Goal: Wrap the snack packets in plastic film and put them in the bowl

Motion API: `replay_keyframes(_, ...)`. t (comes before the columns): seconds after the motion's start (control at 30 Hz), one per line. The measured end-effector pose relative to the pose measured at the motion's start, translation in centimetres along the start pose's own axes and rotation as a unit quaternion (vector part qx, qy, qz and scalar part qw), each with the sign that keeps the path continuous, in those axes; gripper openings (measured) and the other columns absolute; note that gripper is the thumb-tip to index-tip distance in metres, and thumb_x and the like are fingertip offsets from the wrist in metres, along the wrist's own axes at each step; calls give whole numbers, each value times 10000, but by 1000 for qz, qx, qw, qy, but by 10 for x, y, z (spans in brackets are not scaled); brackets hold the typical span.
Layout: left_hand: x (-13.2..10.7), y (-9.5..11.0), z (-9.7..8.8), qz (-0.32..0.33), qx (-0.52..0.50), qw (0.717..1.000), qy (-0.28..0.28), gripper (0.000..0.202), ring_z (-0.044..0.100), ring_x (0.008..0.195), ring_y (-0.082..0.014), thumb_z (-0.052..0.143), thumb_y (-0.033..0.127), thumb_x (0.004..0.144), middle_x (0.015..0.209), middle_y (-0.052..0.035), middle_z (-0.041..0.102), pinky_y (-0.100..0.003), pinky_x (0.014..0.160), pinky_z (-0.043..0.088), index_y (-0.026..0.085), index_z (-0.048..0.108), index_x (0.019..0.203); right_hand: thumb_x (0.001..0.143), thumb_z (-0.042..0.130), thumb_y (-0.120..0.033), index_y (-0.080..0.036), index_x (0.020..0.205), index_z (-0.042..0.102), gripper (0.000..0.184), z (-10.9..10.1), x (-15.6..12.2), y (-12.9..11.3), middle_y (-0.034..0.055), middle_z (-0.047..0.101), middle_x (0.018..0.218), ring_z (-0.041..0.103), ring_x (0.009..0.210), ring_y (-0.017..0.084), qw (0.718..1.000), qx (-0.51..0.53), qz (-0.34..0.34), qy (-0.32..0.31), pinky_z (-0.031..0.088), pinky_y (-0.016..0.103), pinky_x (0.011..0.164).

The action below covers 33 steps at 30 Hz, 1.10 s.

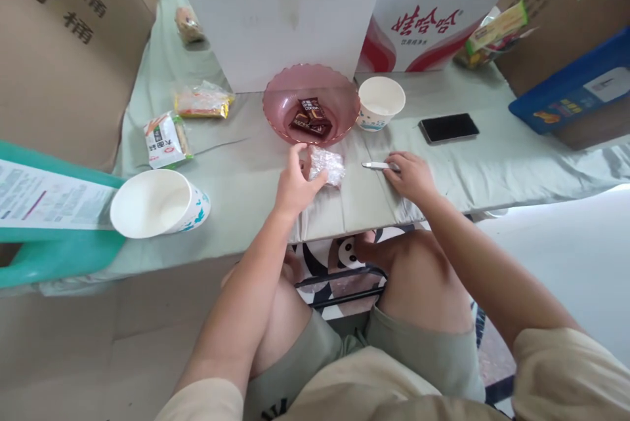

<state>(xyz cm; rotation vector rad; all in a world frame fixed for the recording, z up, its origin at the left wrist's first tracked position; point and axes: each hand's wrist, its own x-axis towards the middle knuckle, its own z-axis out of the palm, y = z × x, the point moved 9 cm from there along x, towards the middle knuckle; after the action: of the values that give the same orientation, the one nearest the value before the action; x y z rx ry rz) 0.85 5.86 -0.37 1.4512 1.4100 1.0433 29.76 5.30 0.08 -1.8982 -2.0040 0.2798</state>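
My left hand (296, 181) rests on the pale green table cover (236, 172), fingers closed on a small clear-wrapped snack packet (327, 166). My right hand (412, 175) lies on the table to the right, fingers curled round a slim silver tool (377, 165) that points left. Just beyond both hands stands a pink translucent bowl (280, 103) with dark chocolate packets (310, 118) in it.
A white paper cup (381, 101) stands right of the bowl, a black phone (448, 128) further right. Another paper cup (157, 203) lies on its side at the left, near snack packets (167, 139). Cardboard boxes (63, 54) and a white box (275, 14) wall the table.
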Motion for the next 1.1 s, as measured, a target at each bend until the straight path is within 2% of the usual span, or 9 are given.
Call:
replay_keyframes(0.13,-4,3,-11,6,53,999,0,573,544,709,-154,764,237,752,905,12,634,-306,761,430,275,560,1287,889,536,-403,-209,1007,706,283,-9,-12,-5,122,733,918,652,863,287,999,41,21,29,488,438,835)
replay_keyframes(0.23,-7,6,-9,7,98,994,-36,638,597,800,-168,766,247,757,1095,-24,669,-311,807,465,260,538,1353,909,510,-431,-209,995,720,317,-11,-24,-35,25,622,646,533,580,183,990,134,52,-7,424,327,633)
replay_keyframes(0.4,-9,7,-7,24,133,989,-59,683,671,946,-184,735,207,784,1124,-20,714,-302,897,509,267,497,1421,906,502,-431,-183,936,765,363,3,-14,-110,9,598,619,474,548,132,984,159,-14,-85,351,289,605)
replay_keyframes(0.5,-10,7,-6,21,151,986,-66,684,694,969,-199,740,219,793,1099,-28,733,-310,904,526,259,496,1431,914,480,-454,-186,902,779,401,16,-5,-127,17,589,611,468,572,138,985,105,-40,-127,317,291,603)
replay_keyframes(0.63,-13,6,-7,4,213,975,-68,658,703,959,-243,730,291,821,1053,-57,743,-342,871,531,240,507,1438,916,470,-456,-194,833,784,418,22,-5,-116,20,561,568,450,562,145,985,40,-40,-162,294,295,582)
replay_keyframes(0.77,-14,7,-12,10,269,961,-58,646,677,1030,-283,703,334,839,1110,-92,716,-388,918,525,239,506,1447,888,496,-463,-210,899,811,404,12,-14,-85,34,635,612,528,595,172,983,12,-10,-181,336,294,590)
replay_keyframes(0.93,-13,18,-17,96,285,954,-4,720,535,1289,-330,776,315,761,1371,-148,558,-470,1099,460,217,534,1432,879,531,-477,-206,999,793,396,-10,-15,-38,86,733,868,634,721,213,997,-18,20,-73,420,322,654)
replay_keyframes(1.0,-12,22,-14,133,268,954,-2,545,542,1272,-308,770,292,767,1348,-126,577,-452,1116,453,220,642,1292,887,530,-468,-208,1044,786,397,-9,-13,-25,117,730,1012,655,796,235,998,-44,24,-41,439,343,678)
replay_keyframes(1.1,-9,21,-16,124,244,962,22,182,613,1123,-254,675,212,829,1165,-103,658,-394,1029,501,202,725,1004,902,536,-422,-225,1081,776,359,-1,-11,-17,138,719,1087,665,923,298,993,-111,37,-29,472,423,783)
